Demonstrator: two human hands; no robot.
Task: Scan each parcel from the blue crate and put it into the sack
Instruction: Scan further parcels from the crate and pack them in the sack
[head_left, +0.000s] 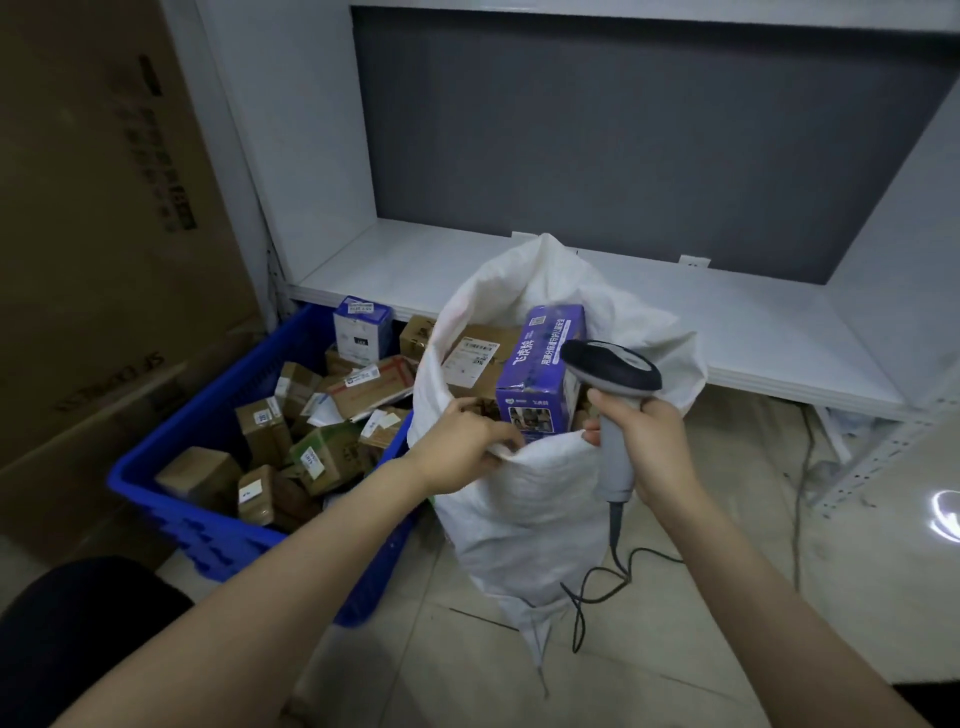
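A white woven sack (524, 509) stands open on the floor in the middle. A purple box (540, 374) sticks up inside its mouth, beside a brown parcel (475, 364) with a white label. My left hand (462, 441) grips the sack's near rim. My right hand (649, 447) holds a grey corded barcode scanner (613, 379) by its handle, with the dark head over the sack's mouth. The blue crate (208, 535) sits to the left, with several cardboard parcels (317, 452) in it.
A white shelf unit (753, 322) runs behind the sack, its low board just above the floor. Large cardboard cartons (104, 249) stand at the left. The scanner cable (613, 577) trails over the tiled floor. A perforated metal upright (878, 462) stands at the right.
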